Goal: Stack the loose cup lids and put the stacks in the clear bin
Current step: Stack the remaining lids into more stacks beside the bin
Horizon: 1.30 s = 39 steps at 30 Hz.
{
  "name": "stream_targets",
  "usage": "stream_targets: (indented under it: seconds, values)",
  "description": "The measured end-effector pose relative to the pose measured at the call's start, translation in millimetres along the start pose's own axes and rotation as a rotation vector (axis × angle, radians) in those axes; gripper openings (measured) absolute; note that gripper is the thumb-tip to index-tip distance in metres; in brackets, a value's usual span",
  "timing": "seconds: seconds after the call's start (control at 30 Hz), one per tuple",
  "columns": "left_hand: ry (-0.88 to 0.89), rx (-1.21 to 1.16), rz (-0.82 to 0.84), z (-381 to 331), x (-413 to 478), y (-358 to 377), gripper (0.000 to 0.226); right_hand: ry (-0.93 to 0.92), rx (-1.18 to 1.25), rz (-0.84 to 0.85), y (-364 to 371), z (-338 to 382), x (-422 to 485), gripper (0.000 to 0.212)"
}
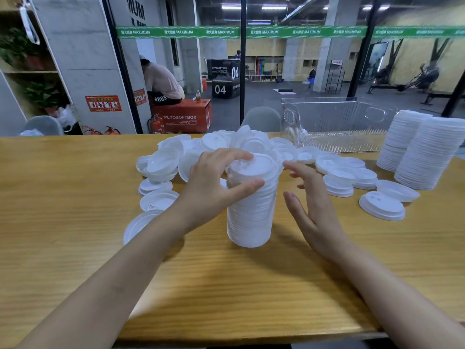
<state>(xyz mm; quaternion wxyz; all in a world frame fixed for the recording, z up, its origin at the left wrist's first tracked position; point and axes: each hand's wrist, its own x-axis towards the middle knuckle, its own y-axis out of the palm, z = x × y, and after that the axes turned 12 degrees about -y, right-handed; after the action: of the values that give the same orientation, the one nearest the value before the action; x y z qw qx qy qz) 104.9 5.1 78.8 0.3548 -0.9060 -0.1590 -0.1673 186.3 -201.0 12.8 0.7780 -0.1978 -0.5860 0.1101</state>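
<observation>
So the left hand curls over the top of the stack on the worktop, steadying it I guess. The right hand sits spread wide just right of it. Loose lids are piled behind the stack, bin further back-right.

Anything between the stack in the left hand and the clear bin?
Only low clutter: loose lids lie on the table between the stack, gripped by the left hand, and the clear bin behind and to its right. Lifted over them, nothing visible blocks it. Two tall stacks stand right of the bin.
</observation>
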Motion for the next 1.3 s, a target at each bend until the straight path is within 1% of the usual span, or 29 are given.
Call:
stream_targets:
  seconds: [0.13,0.23,0.33,0.5,0.63,0.77,0.87,0.93,1.0,1.03,1.13,1.23,1.3]
  values:
    - [0.017,0.009,0.015,2.3,-0.6,2.5,0.054,-0.027,-0.003,0.027,-0.9,3.5,1.6,0.047]
    - [0.025,0.027,0.015,2.4,-0.2,4.0,0.058,-0.073,-0.042,0.082,-0.2,6.5,2.7,0.050]
    - [0.027,0.031,0.010,2.7,-1.9,6.3,0.061,-0.080,-0.045,0.126,0.5,8.0,3.0,0.050]
    - [0.022,0.037,0.010,10.8,-4.1,2.0,0.060,-0.094,-0.037,0.136,0.7,7.6,2.3,0.052]
    - [-0.020,0.123,-0.050,30.1,-15.7,-16.0,0.059,-0.089,-0.022,0.119,1.8,9.1,0.4,0.053]
    - [-0.128,0.344,-0.092,67.9,-43.8,-34.9,0.070,-0.067,-0.011,0.099,2.1,11.3,-1.0,0.052]
    - [-0.238,0.463,-0.079,97.7,-60.9,-47.2,0.082,-0.064,-0.004,0.083,1.9,12.7,-1.2,0.050]
    - [-0.324,0.506,-0.025,113.7,-66.5,-50.4,0.092,-0.050,0.017,0.076,1.1,13.0,-1.9,0.051]
    - [-0.395,0.483,0.036,119.2,-65.9,-47.9,0.103,-0.032,0.034,0.071,0.5,12.4,-2.6,0.051]
    - [-0.416,0.469,0.050,117.7,-63.3,-44.3,0.105,-0.028,0.037,0.069,0.4,12.0,-3.1,0.051]
    - [-0.442,0.495,0.078,101.9,-47.6,-28.0,0.096,-0.030,0.037,0.065,0.2,10.7,-4.1,0.051]
    - [-0.430,0.547,0.126,87.5,-26.4,-11.1,0.077,-0.029,0.037,0.076,0.0,7.9,-5.0,0.050]
    - [-0.429,0.548,0.155,82.6,-17.8,-6.5,0.077,-0.016,0.036,0.075,-1.1,5.2,-6.1,0.051]
